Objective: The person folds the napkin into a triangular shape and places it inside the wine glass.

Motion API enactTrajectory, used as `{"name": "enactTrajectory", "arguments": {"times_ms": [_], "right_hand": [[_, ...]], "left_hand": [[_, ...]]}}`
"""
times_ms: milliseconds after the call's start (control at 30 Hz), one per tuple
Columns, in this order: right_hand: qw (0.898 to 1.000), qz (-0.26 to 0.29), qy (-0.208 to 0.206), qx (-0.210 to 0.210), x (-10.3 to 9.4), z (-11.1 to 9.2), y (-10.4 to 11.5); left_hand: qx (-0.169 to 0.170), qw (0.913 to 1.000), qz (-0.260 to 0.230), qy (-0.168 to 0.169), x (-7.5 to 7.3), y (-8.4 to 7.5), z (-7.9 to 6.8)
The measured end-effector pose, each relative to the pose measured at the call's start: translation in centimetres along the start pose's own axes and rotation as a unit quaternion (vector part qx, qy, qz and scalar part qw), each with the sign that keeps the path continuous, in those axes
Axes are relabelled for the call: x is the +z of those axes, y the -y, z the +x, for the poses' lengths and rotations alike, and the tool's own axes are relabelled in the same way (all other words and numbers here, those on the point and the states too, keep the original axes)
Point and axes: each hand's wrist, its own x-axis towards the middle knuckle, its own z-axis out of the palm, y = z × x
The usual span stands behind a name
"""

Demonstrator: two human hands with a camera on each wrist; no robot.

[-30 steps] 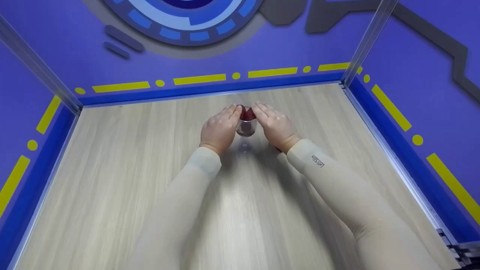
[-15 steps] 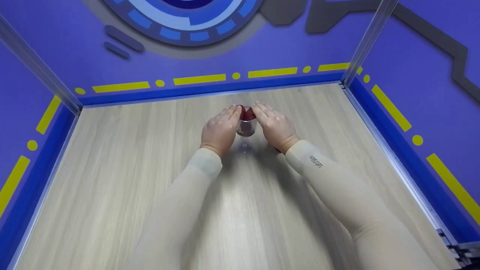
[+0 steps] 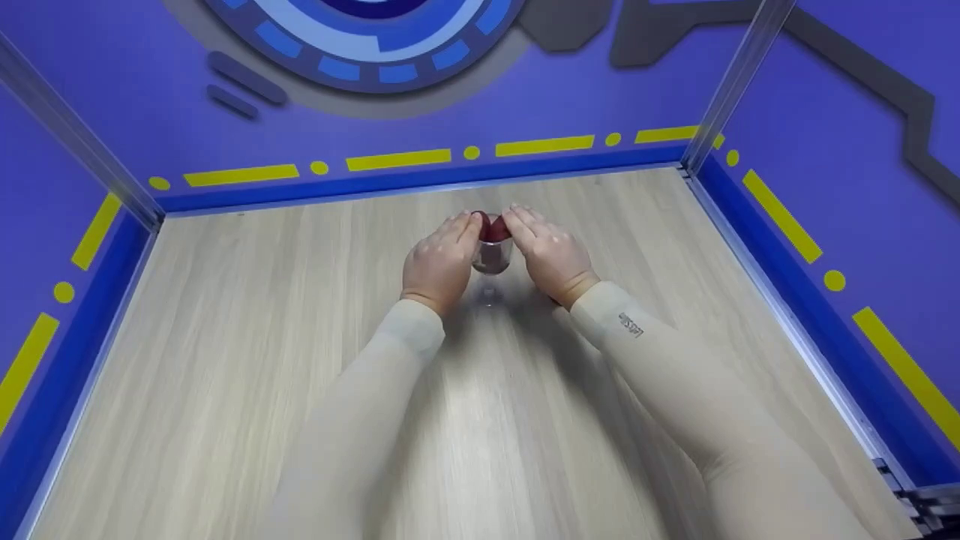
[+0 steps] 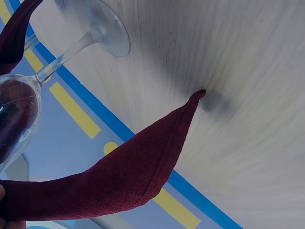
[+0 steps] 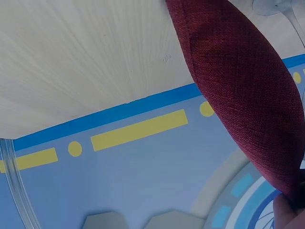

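A clear stemmed wine glass (image 3: 492, 260) stands upright on the table. Dark red cloth, apparently a napkin (image 3: 496, 228), is tucked in its bowl and spreads out over the rim. My left hand (image 3: 437, 259) is at the rim's left side and pinches the cloth there. On the other side my right hand (image 3: 553, 251) pinches the cloth too. In the left wrist view, a long pointed flap of the napkin (image 4: 128, 174) hangs outside the glass (image 4: 66, 57). The right wrist view has another broad flap (image 5: 243, 76) drooping down. Thumbs are mostly hidden in the head view.
The pale wood-grain table (image 3: 247, 360) extends around the glass and both forearms. Blue panels (image 3: 405, 135) with yellow marks close off the back and sides. A metal post (image 3: 731, 90) rises at the back right corner.
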Motion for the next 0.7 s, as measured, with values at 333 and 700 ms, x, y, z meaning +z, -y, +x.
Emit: {"name": "enactTrajectory", "arguments": {"times_ms": [333, 700], "right_hand": [[1.000, -0.006, -0.006, 0.000, 0.25, -0.09, 0.00], [1.000, -0.011, 0.003, 0.007, 0.28, -0.23, 0.02]], "left_hand": [[-0.012, 0.9999, 0.006, 0.009, -0.18, -0.17, -0.09], [-0.015, 0.9999, 0.002, 0.002, -0.07, -0.32, -0.15]]}}
